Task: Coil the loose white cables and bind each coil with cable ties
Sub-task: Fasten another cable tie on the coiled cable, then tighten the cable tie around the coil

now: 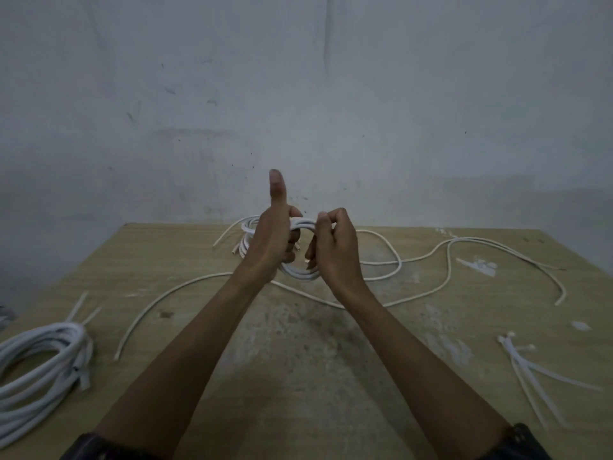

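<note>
At the far left of the table (pixel 331 393) a finished coil (pixel 43 333) lies flat, with tie tails sticking out of it. Beside it one end of the loose cable (pixel 166 292) rests on the wood; the cable arcs up toward the middle, passes under the raised hands and runs on in slack bends to the right. Its long axis therefore lies across the table from left to right. The left hand (pixel 275 240) grips a small coil (pixel 300 275) held upright above the table. Its fingers are curled through the loop and its thumb stands straight up, clear of the cable. The right hand (pixel 335 250) is just beside it on the coil's right side, fingers curled tight. It appears to pinch the turns there, though the fingers hide the contact itself. The cable ties (pixel 527 370) lie in a loose bundle well apart at the lower right, nearer the right hand. That hand seems the likelier one to reach for a tie while the left keeps the loops together.
</note>
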A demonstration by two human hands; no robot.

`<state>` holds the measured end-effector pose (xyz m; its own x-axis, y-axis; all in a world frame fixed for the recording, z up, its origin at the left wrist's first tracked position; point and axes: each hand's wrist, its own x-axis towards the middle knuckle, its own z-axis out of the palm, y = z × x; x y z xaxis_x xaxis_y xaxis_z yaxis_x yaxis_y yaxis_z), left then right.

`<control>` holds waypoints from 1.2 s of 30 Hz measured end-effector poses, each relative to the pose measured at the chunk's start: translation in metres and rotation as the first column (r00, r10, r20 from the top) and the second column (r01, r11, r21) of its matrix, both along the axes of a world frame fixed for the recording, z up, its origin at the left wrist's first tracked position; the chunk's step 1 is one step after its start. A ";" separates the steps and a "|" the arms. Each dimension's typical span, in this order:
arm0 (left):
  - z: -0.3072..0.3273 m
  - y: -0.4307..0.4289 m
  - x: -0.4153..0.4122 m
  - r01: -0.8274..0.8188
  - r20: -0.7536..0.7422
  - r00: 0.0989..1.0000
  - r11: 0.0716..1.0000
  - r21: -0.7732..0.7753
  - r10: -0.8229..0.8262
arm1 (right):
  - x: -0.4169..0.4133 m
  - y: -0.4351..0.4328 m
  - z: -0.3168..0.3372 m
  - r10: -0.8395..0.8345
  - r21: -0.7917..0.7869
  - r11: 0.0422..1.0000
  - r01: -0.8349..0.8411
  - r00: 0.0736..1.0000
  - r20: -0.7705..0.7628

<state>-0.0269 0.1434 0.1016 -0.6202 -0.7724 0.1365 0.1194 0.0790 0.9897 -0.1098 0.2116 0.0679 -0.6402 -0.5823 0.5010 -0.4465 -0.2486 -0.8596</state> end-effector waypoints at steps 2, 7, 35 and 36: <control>-0.006 -0.006 -0.003 -0.012 0.010 1.000 0.999 0.048 0.012 | -0.003 0.005 0.001 0.036 0.050 0.998 -0.034 0.998 -0.054; -0.026 -0.009 -0.019 -0.005 -0.049 0.999 1.000 0.020 0.006 | -0.011 0.018 0.010 0.046 0.143 0.989 -0.040 0.998 -0.036; -0.080 0.034 -0.088 -0.035 0.058 0.998 0.997 -0.069 0.039 | -0.179 0.221 0.030 -0.043 0.752 0.480 0.452 0.868 -0.495; -0.078 0.031 -0.088 -0.050 0.052 0.997 0.997 -0.050 0.053 | -0.164 0.212 0.037 -0.040 0.672 0.632 0.386 0.882 -0.470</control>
